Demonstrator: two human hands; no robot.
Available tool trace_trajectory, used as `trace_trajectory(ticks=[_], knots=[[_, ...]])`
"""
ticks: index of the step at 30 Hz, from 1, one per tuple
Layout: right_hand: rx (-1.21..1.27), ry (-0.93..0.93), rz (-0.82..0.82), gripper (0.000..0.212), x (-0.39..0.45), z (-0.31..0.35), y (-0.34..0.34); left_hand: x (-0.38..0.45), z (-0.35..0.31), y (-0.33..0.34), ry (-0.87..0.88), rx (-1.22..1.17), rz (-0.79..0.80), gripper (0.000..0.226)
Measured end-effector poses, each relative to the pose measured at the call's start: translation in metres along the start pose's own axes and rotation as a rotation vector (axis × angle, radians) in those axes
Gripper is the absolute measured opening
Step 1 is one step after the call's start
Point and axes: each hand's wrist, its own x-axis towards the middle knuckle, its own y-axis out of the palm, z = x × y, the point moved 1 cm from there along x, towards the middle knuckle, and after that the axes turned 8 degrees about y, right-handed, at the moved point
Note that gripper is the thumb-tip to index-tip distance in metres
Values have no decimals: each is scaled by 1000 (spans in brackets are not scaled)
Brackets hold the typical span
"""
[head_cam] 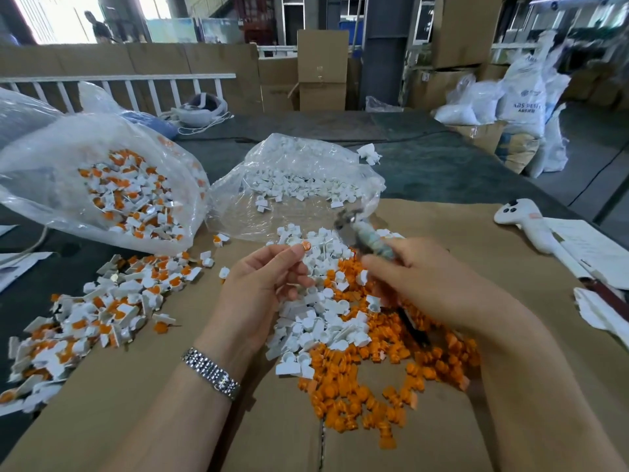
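Left hand (269, 281) pinches a small orange plastic piece (302, 248) at its fingertips, above the parts pile (340, 325) on the cardboard (153, 386); right hand (429, 284) grips a blurred tape-wrapped tool (371, 238) just beside it.

Factory/warehouse floor, stacked cartons (322, 51), resin sacks (522, 103), bagged plastic parts (136, 199)

Both forearms enter from below. The left hand (269, 284), with a watch (211, 373) on its wrist, pinches an orange piece (301, 248) between thumb and forefinger. The right hand (425, 284), knuckles up, grips a tool (371, 240).
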Motion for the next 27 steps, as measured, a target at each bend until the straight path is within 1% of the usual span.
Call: trace_trajectory(ticks=[1,3,6,8,12,20,27], knots=[[9,1,76,32,-3,5,4,0,0,1,13,-1,-2,28],[8,-6,159,36,-6,12,13,0,1,1,38,-8,-12,28],[-7,-22,174,35,-8,20,19,0,2,2,68,-14,-28,22],[-6,-15,177,40,-9,23,20,0,2,1,88,-6,-48,19],[-24,-16,194,40,-10,24,22,0,3,2,104,19,-78,22],[-88,-31,127,35,-4,22,36,-1,2,0,105,22,-83,31],[-118,-58,-8,40,1,28,54,2,-4,-7,124,-27,-107,21]])
